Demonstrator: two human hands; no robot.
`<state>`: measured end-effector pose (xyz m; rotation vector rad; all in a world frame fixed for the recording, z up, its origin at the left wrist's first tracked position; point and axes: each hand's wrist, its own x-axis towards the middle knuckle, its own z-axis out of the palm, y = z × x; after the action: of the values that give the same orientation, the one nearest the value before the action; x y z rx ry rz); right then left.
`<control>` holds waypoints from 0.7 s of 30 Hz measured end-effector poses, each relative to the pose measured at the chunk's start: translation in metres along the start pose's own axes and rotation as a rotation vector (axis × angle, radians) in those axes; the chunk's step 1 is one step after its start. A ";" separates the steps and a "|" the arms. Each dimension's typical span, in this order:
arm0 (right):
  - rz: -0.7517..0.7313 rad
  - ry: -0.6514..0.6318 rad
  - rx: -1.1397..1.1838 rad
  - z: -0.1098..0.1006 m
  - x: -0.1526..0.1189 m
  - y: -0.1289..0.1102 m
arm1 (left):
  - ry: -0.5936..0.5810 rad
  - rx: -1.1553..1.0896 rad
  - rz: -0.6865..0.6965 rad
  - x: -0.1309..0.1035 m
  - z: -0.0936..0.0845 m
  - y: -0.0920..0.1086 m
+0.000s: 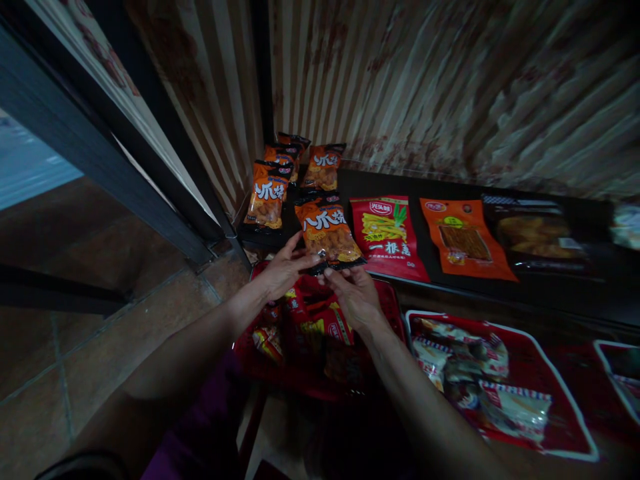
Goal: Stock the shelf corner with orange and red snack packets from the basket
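A person's two hands hold an orange snack bag (327,230) with black ends at the centre of the view, over the front edge of a dark shelf (395,183). The left hand (285,267) has a part-closed grip on the bag's lower left side, its fingers a little spread; the right hand (355,297) has a closer grip on the bottom edge, thumb on top. It is too dim to tell whether the bag touches the shelf. Just below, toward 6 o'clock, one red basket (397,310) holds a jumble of mostly red packets. At 4 o'clock is a second basket (575,407), red with a white rim, holding at least four pale packets. A third basket (603,353) is cut off by the right edge. On the shelf, four matching orange bags (267,197) stand between 10 and 12 o'clock from the held one. At 3 o'clock lie, in a row, one red packet (387,237), one flat orange packet (465,240) and one dark packet (537,233), with one pale package (626,225) farther right. A pleated curtain (425,87) hangs behind, at 12 o'clock.
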<state>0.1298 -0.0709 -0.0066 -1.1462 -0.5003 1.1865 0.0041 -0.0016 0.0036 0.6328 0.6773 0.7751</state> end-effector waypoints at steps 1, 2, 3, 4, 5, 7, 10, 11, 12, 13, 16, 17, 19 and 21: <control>0.000 0.005 0.001 0.000 0.001 0.000 | -0.020 0.003 -0.005 0.000 -0.002 -0.001; 0.003 0.006 -0.003 -0.001 0.001 0.001 | -0.038 0.005 -0.007 -0.001 -0.004 -0.002; 0.005 0.002 -0.011 -0.001 0.002 0.001 | -0.052 0.007 -0.008 -0.001 -0.005 -0.003; 0.003 -0.005 -0.018 -0.001 0.002 0.002 | -0.059 0.010 -0.009 0.000 -0.007 -0.003; 0.000 -0.015 -0.022 -0.002 0.002 0.003 | -0.058 0.015 -0.012 0.000 -0.008 -0.004; -0.005 -0.029 -0.025 -0.002 0.001 0.005 | -0.043 0.021 -0.018 0.000 -0.009 -0.004; -0.001 -0.031 -0.028 -0.002 0.001 0.006 | -0.036 0.022 -0.027 -0.001 -0.009 -0.004; 0.007 -0.040 -0.036 -0.002 0.001 0.006 | -0.038 0.024 -0.026 -0.002 -0.008 -0.003; 0.018 -0.054 -0.045 -0.002 0.001 0.006 | -0.041 0.026 -0.022 -0.002 -0.008 -0.003; 0.028 -0.064 -0.048 -0.002 0.001 0.005 | -0.042 0.028 -0.017 -0.003 -0.007 -0.003; 0.044 -0.059 -0.035 -0.003 0.000 0.003 | -0.045 0.030 -0.012 -0.004 -0.007 -0.002; 0.039 -0.044 -0.029 -0.004 0.000 0.003 | -0.044 0.034 -0.014 -0.004 -0.007 -0.001; 0.018 -0.012 -0.027 -0.007 0.001 0.001 | -0.041 0.041 -0.010 -0.003 -0.008 -0.001; -0.007 0.020 -0.021 -0.011 0.003 -0.002 | -0.044 0.040 0.010 -0.002 -0.009 -0.001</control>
<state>0.1409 -0.0732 -0.0102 -1.1719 -0.5024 1.1650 -0.0034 -0.0017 -0.0025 0.6883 0.6508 0.7564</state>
